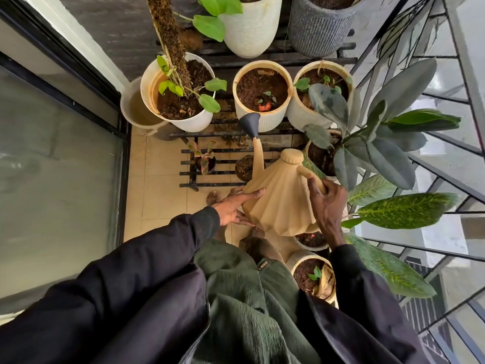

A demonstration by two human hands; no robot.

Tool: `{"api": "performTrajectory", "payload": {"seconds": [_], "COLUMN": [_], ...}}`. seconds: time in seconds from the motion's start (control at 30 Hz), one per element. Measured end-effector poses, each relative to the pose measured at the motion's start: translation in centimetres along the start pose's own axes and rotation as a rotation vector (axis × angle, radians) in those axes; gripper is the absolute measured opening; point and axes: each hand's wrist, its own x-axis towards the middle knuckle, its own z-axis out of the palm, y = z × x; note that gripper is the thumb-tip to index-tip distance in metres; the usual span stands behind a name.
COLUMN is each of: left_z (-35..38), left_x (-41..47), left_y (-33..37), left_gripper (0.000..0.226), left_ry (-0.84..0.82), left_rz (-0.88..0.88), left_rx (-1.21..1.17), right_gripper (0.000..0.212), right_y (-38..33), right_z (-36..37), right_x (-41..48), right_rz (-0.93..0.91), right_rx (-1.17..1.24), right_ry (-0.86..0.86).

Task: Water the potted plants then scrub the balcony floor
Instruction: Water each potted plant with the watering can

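A tan ribbed watering can with a dark rose head is held over the tiled balcony floor. My right hand is closed around its handle. My left hand lies flat against the can's left side, supporting it. The spout points toward a cream pot with soil and a tiny seedling. To that pot's left stands a white pot with a moss pole, and to its right another cream pot.
Black slatted plant stands hold a small red-leaved plant. Larger pots sit at the back. Leafy plants crowd the right by a metal railing. A sliding glass door is on the left. More pots stand near my legs.
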Motion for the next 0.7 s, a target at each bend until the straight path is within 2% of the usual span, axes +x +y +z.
{"api": "performTrajectory", "payload": {"seconds": [0.07, 0.17, 0.7], "left_z": [-0.1, -0.3, -4.7], "left_x": [-0.4, -0.7, -0.7], "left_y": [0.0, 0.1, 1.8], "left_gripper": [0.090, 0.099, 0.096], "left_ry": [0.012, 0.021, -0.005], "left_rz": [0.009, 0.013, 0.100], "left_rx": [0.002, -0.003, 0.008], "right_gripper": [0.050, 0.050, 0.041], "right_y": [-0.1, -0.6, -3.1], "right_z": [-0.1, -0.1, 3.4], "right_x": [-0.2, -0.4, -0.5], "right_rz": [-0.014, -0.030, -0.040], "right_rx": [0.005, -0.006, 0.093], "right_ry": [0.019, 0.044, 0.069]}}
